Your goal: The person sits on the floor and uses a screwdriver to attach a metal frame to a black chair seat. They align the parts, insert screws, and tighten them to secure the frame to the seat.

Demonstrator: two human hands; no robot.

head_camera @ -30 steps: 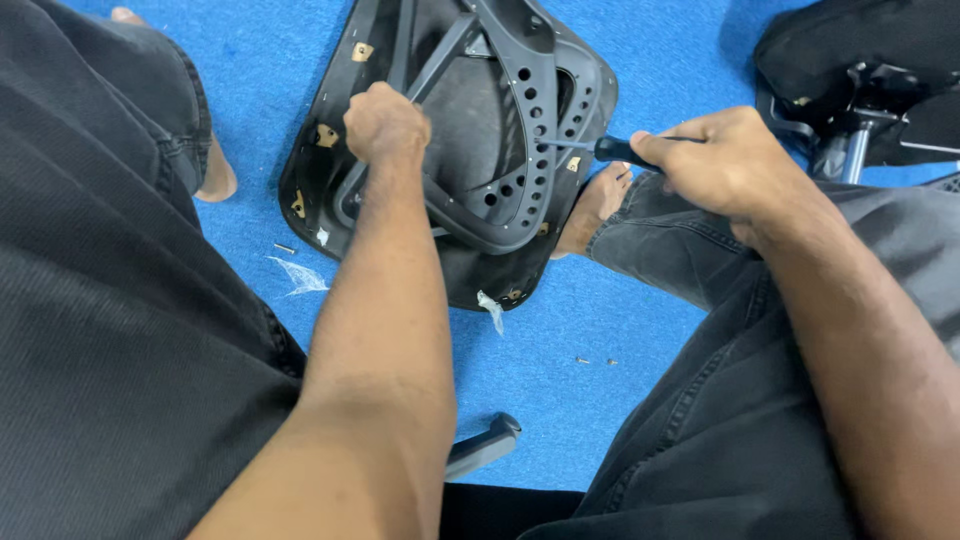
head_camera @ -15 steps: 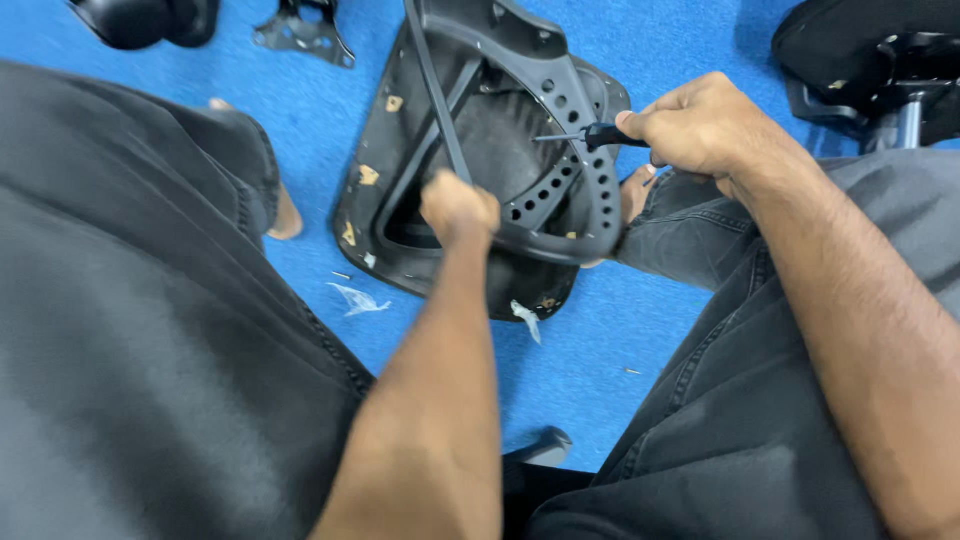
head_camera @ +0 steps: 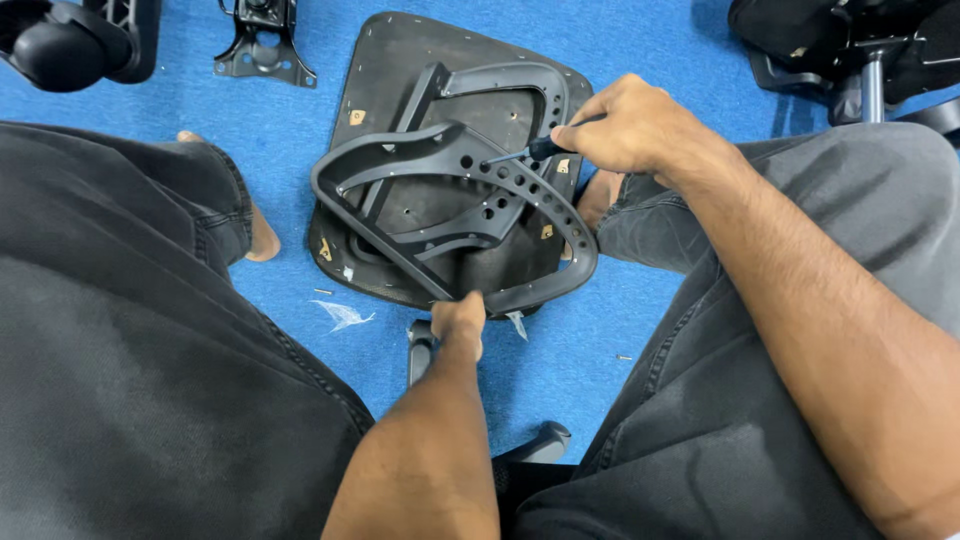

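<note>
Left hand (head_camera: 460,320) grip closed on black frame (head_camera: 450,160), right hand (head_camera: 625,125) gripping screwdriver (head_camera: 525,152)

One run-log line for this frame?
left hand: grips chair frame near edge | right hand: holds screwdriver, tip at frame | seat board on carpet

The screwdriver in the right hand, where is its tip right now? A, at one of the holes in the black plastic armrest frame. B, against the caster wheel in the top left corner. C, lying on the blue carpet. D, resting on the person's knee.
A: the right hand holds the screwdriver with its tip at a hole in the black plastic armrest frame, whose lower edge the left hand grips.
</note>
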